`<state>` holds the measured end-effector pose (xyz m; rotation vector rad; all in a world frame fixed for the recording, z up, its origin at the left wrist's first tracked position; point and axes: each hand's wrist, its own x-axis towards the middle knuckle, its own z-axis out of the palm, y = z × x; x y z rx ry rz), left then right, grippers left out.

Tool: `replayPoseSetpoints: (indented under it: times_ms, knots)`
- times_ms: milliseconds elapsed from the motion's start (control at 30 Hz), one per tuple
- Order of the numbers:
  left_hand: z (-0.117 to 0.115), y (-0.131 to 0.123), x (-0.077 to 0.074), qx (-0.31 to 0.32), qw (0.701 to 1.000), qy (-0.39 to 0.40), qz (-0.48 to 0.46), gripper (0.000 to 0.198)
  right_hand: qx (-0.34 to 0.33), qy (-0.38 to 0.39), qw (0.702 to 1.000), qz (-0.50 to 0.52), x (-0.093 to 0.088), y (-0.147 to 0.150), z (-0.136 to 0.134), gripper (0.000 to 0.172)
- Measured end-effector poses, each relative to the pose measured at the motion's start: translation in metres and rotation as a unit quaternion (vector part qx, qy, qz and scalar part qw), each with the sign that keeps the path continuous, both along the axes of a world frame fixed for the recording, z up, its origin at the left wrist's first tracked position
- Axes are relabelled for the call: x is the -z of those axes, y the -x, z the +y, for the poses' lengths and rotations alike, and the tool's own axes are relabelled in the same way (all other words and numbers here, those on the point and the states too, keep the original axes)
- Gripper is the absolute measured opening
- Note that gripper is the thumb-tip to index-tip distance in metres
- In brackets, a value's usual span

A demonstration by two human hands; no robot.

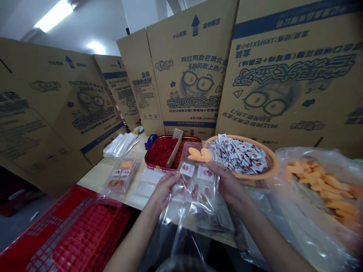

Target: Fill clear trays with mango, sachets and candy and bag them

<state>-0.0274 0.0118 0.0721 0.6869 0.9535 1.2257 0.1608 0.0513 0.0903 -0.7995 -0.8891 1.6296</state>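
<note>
Hands [166, 190] [229, 185] raised on clear bag [181, 226]

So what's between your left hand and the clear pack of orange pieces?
The head view shows white plastic trays on the table between the left hand and the pack.

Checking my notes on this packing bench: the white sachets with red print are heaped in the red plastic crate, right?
Not quite: the head view shows the sachets heaped in the round orange bowl on the table, not in the red plastic crate.
</note>
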Motion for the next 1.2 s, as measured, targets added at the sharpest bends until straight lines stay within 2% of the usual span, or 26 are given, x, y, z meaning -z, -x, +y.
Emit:
replayPoseSetpoints:
  times_ms: [100, 300, 333, 400, 467, 600, 667, 800, 967, 1100, 1200]
  knots:
    - [-0.002, 0.001, 0.005, -0.009, 0.999, 0.018, -0.044, 0.025, -0.027, -0.008, 0.999, -0.017, 0.005, -0.001, -0.001, 0.025]
    - [-0.008, 0.007, 0.005, -0.023, 0.997, -0.003, -0.069, 0.034, 0.003, 0.019, 0.996, -0.091, 0.006, 0.0, 0.004, 0.024]
    - [-0.008, 0.008, 0.005, -0.024, 0.997, -0.012, -0.071, 0.035, 0.015, 0.017, 0.996, -0.081, 0.003, 0.001, 0.006, 0.027]
    - [-0.009, 0.009, 0.007, -0.023, 0.997, -0.02, -0.07, 0.037, 0.032, 0.006, 0.998, -0.051, -0.003, 0.003, 0.012, 0.045]
    - [-0.01, 0.01, 0.01, -0.027, 0.997, -0.013, -0.075, 0.037, 0.022, -0.008, 0.999, -0.045, -0.008, 0.004, 0.019, 0.057]
    - [-0.011, 0.013, 0.013, -0.052, 0.995, 0.006, -0.087, 0.036, -0.026, -0.052, 0.99, -0.13, -0.005, 0.009, 0.029, 0.042]
    - [-0.01, 0.015, 0.014, -0.066, 0.994, 0.007, -0.092, 0.035, -0.061, -0.071, 0.978, -0.185, -0.001, 0.013, 0.028, 0.04]
    - [-0.011, 0.023, 0.013, -0.094, 0.989, 0.001, -0.112, 0.036, -0.114, -0.131, 0.947, -0.272, 0.002, 0.02, 0.021, 0.046]
    - [-0.014, 0.031, 0.012, -0.097, 0.99, -0.011, -0.103, 0.039, -0.149, -0.254, 0.885, -0.361, -0.003, 0.024, 0.015, 0.047]
    - [-0.017, 0.033, 0.008, -0.106, 0.989, -0.039, -0.092, 0.036, -0.122, -0.327, 0.863, -0.366, -0.008, 0.031, 0.01, 0.03]
    - [-0.02, 0.033, 0.004, -0.124, 0.987, -0.051, -0.086, 0.032, -0.094, -0.374, 0.849, -0.362, -0.012, 0.037, 0.004, 0.025]
